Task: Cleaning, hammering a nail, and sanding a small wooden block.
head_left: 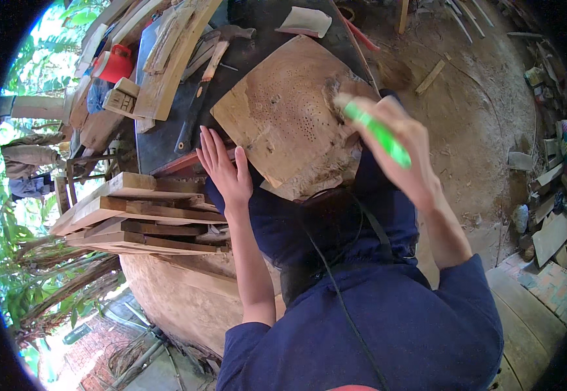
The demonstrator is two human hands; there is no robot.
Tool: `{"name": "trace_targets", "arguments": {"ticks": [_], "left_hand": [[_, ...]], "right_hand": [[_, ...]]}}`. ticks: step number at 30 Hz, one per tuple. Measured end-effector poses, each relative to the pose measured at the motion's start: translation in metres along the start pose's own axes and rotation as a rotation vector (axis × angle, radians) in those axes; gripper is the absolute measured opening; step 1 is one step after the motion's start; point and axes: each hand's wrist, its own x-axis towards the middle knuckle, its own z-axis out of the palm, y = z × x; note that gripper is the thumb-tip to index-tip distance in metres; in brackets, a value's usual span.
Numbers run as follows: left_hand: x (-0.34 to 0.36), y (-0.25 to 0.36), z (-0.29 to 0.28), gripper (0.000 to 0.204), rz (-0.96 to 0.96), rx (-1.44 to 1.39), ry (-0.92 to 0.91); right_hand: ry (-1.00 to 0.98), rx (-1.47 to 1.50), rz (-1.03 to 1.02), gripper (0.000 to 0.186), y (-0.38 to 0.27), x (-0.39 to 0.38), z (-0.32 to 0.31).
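A square wooden board, turned cornerwise, lies in front of me, with many small dark holes and pale dust on its face. My right hand is closed round the bright green handle of what looks like a brush. Its pale tip is smeared by motion at the board's right side. My left hand rests with fingers stretched out, holding nothing, beside the board's lower left edge. Near its fingertips lies a hammer with a dark grip, on the dark tabletop.
Wooden planks lie on the table's left, near a red container. More boards are stacked left of my left forearm. A curved pale piece sits at the far edge. Scrap wood lines the right side beyond the dirt floor.
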Motion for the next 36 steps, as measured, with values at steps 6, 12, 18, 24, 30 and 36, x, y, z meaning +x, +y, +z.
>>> {"name": "trace_targets", "arguments": {"ticks": [6,12,18,24,30,36], "left_hand": [[0.004,0.002,0.005,0.071,0.012,-0.020,0.015],[0.003,0.003,0.004,0.069,0.009,-0.008,0.009],[-0.001,0.000,0.000,0.069,-0.006,0.014,0.002],[0.002,-0.001,0.001,0.068,0.009,0.014,0.005],[0.000,-0.004,-0.001,0.063,0.050,-0.009,-0.002],[0.005,0.003,0.003,0.056,0.024,0.009,-0.028]], "right_hand": [[-0.149,0.119,-0.323,0.044,-0.031,-0.008,0.026],[-0.143,0.018,-0.457,0.037,-0.031,0.009,0.053],[-0.163,0.049,-0.444,0.007,-0.026,0.052,0.057],[-0.347,0.257,-0.647,0.025,-0.038,0.066,0.072],[-0.453,0.192,-0.651,0.018,-0.054,0.086,0.083],[-0.140,0.036,-0.391,0.028,-0.035,0.141,0.108]]}}
